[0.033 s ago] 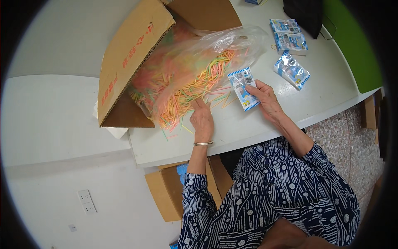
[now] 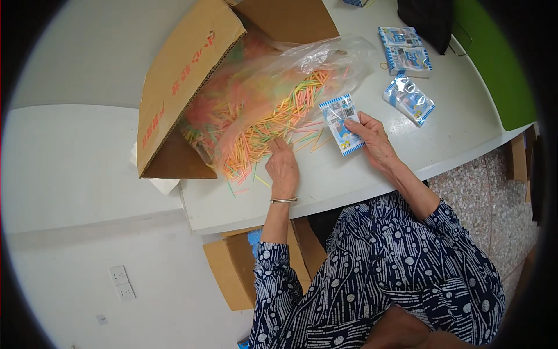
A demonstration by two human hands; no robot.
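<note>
My right hand pinches a blue-and-white packet between thumb and fingers, holding it just above the table. At the near edge of a pile of thin pastel sticks, my left hand has its fingers drawn together, fingertips against the sticks. What they grip, if anything, is too small to make out. The orange, pink, green and yellow sticks spill from a clear plastic bag, which lies in a tipped cardboard box. A few sticks lie loose on the table between my hands.
More blue-and-white packets lie at the right of the white table, some stacked behind. A rubber band lies beside them. Farther back is a black cloth-like item. Below the table's near edge stands an open cardboard box.
My left hand has shifted very slightly to the left at the sticks. My right hand and the packet have not visibly moved.
</note>
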